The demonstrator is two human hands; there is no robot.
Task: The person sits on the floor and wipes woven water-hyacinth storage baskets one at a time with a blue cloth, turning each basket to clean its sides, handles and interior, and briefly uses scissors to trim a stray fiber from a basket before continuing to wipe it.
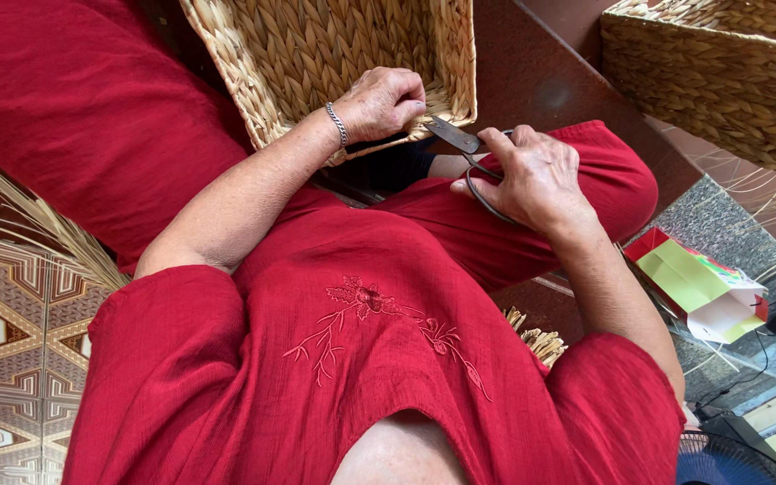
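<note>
A woven straw basket (316,54) rests tilted against my red-clad lap, its open side facing me. My left hand (381,101), with a silver bracelet at the wrist, pinches the basket's near rim with closed fingers. My right hand (532,175) grips dark metal scissors (455,137) by their looped handles. The blades point left toward the rim, right beside my left fingertips. Whether the blades touch a strand I cannot tell.
A second woven basket (720,76) stands at the upper right on a dark step. Loose straw stalks (38,229) lie on the patterned tile floor at left. A red and green paper packet (698,283), cables and a fan grille (720,462) sit at lower right.
</note>
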